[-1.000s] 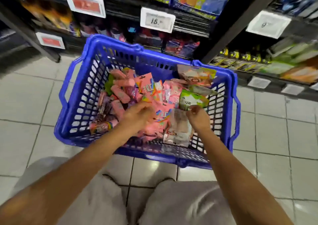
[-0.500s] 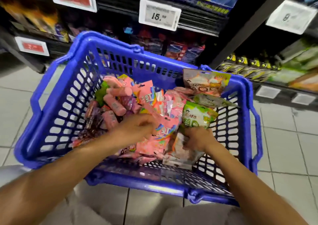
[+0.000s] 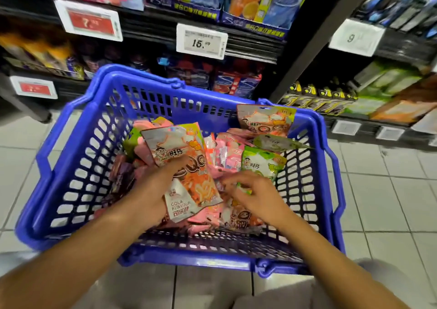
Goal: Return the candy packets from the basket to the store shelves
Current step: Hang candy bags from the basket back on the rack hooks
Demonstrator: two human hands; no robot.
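Cola packet [image 3: 186, 167] lifted over the blue basket [image 3: 71, 167].
Left hand [image 3: 151, 190] pinches its left edge; right hand [image 3: 257, 195], fingers spread, seems empty nearby.

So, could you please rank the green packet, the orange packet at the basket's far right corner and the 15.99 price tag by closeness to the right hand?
From the right hand:
1. Green packet, touching its fingers.
2. Orange packet, at the far right corner.
3. 15.99 price tag, up on the shelf.

The orange candy packet [image 3: 186, 167] reads "COLA FLAVOUR" above Chinese characters. White shelf price tag [image 3: 202, 41]: "15.99". Red shelf price tag [image 3: 91, 22]: "7", remaining digits blurred. Right-hand white tag [image 3: 356, 38]: apparently "9".
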